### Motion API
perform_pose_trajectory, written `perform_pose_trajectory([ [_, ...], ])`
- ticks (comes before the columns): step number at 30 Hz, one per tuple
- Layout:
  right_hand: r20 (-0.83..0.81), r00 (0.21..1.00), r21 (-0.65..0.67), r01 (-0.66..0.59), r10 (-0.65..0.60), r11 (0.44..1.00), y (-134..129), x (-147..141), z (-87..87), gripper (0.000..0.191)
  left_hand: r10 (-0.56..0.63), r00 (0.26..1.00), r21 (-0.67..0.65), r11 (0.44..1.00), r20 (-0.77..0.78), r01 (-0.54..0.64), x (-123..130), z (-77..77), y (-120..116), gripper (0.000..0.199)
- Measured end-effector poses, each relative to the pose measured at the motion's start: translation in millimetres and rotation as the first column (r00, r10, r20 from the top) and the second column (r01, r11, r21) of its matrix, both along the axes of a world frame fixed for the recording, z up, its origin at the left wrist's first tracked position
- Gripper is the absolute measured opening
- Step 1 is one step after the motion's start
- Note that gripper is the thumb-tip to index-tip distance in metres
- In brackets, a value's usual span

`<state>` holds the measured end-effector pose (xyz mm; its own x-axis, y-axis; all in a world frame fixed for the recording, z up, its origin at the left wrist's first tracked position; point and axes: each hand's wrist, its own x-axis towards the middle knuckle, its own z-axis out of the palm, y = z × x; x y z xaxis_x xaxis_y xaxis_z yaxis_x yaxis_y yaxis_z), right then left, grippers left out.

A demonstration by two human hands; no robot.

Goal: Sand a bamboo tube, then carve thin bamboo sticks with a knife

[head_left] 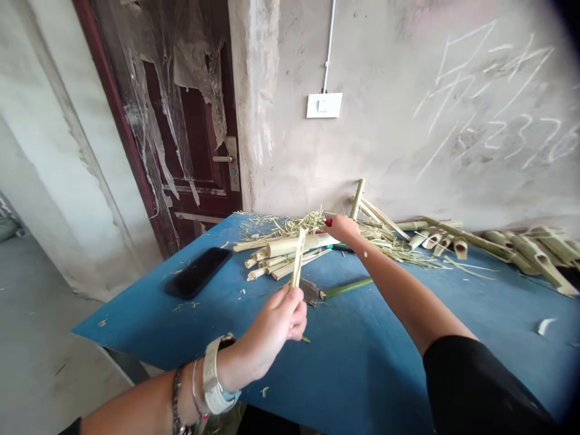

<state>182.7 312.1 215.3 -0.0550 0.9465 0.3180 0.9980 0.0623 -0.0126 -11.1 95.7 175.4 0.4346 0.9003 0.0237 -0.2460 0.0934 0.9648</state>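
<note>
Left hand (276, 317) is closed around the lower end of a bamboo strip (298, 258), the pale, fibrous strip standing nearly upright above the blue table (357, 362). Right hand (342, 229) is reaching toward the table's far side, fingers curled; whether it is gripping anything cannot be told. It is nearest a loose heap of stringy shavings (290, 226) and a pale bamboo tube (281, 246). A dark blade (310, 292) is lying just below the left hand, beside a green strip (348, 287). A black phone (198, 273) is lying well left, near the table's slanting edge. Cut bamboo sections (534, 254) are lying heaped along the wall (385, 121) at right. Smooth, open blue surface is stretching between the forearms and the near edge.
</note>
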Motion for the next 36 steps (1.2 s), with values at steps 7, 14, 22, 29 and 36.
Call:
perform_pose_trajectory([
  [7,-0.026,0.974,0.003,-0.226,0.226,0.974,-22,-13,-2.5,0.026,0.027,0.998,-0.022,0.999,-0.053,-0.028,-25,0.4,19,0.026],
  [14,-0.038,0.891,-0.064,-0.454,0.452,0.889,-38,-14,-24.9,0.016,0.03,0.993,0.008,1.0,-0.116,-0.029,-27,-2.3,28,0.024],
  [22,-0.39,0.646,0.28,-0.596,0.656,0.753,-74,6,25.8,0.038,-0.029,0.979,0.123,0.991,-0.202,0.055,1,11.7,49,0.023],
  [29,-0.435,0.658,0.525,-0.37,0.615,0.767,-106,18,37.3,0.026,-0.07,0.974,0.232,0.965,-0.217,0.121,46,18.5,62,0.021],
  [36,-0.408,0.725,0.634,-0.212,0.555,0.743,-100,42,38.4,0.007,-0.038,0.957,0.369,0.918,-0.289,0.148,72,18.2,77,0.025],
])
